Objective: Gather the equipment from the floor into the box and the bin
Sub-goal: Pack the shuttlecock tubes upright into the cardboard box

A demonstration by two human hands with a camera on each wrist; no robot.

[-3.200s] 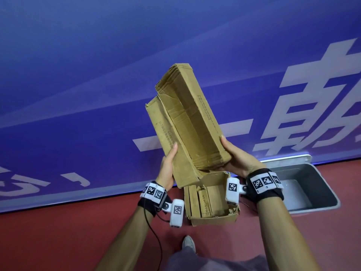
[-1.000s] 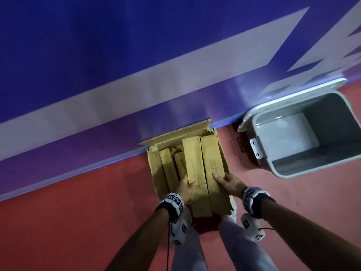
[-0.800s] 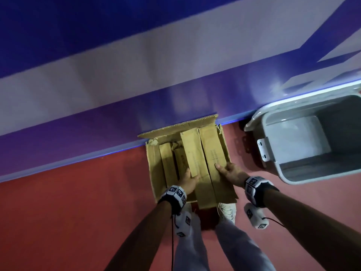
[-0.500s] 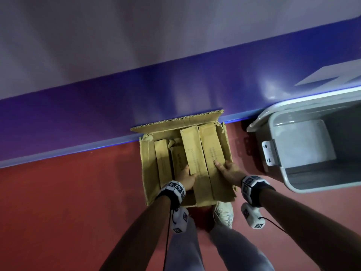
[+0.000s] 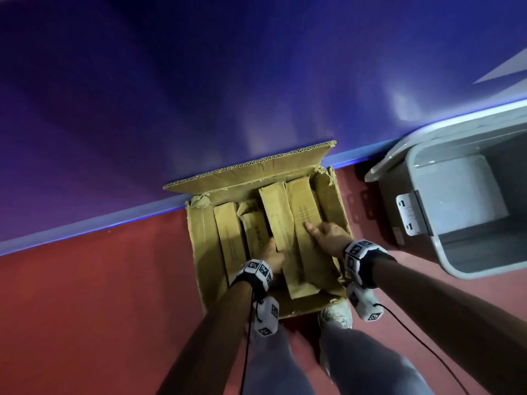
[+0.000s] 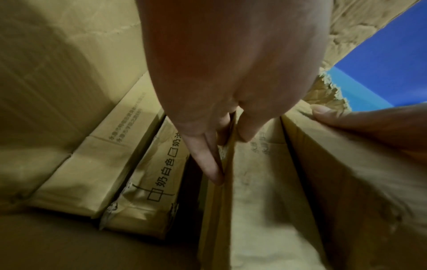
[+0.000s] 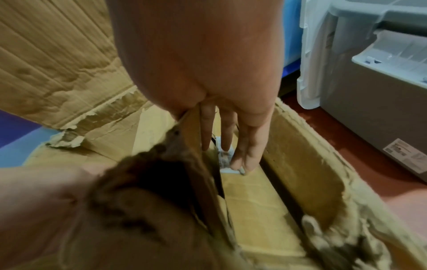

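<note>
An open cardboard box (image 5: 201, 246) stands on the red floor against the blue wall, holding several long brown cartons. Two cartons lie side by side, slanted over its right half: the left one (image 5: 273, 220) and the right one (image 5: 302, 209). My left hand (image 5: 272, 252) has straight fingers (image 6: 212, 164) slid down the left carton's side, thumb on its top face. My right hand (image 5: 325, 235) lies flat on the right carton, fingers (image 7: 231, 146) straight. An empty grey bin (image 5: 467, 270) stands to the right of the box.
Two more cartons (image 6: 97, 164) (image 6: 157, 182) lie deeper in the box's left half. The box's back flap (image 5: 256, 175) leans on the wall. The bin's white lid (image 7: 318, 54) hangs behind it. My shoes (image 5: 336, 315) stand at the box's front edge.
Three seconds ago both hands held the pair of cartons in the air above the box. Since then the cartons came down into its right half, and the hands now rest on them.
</note>
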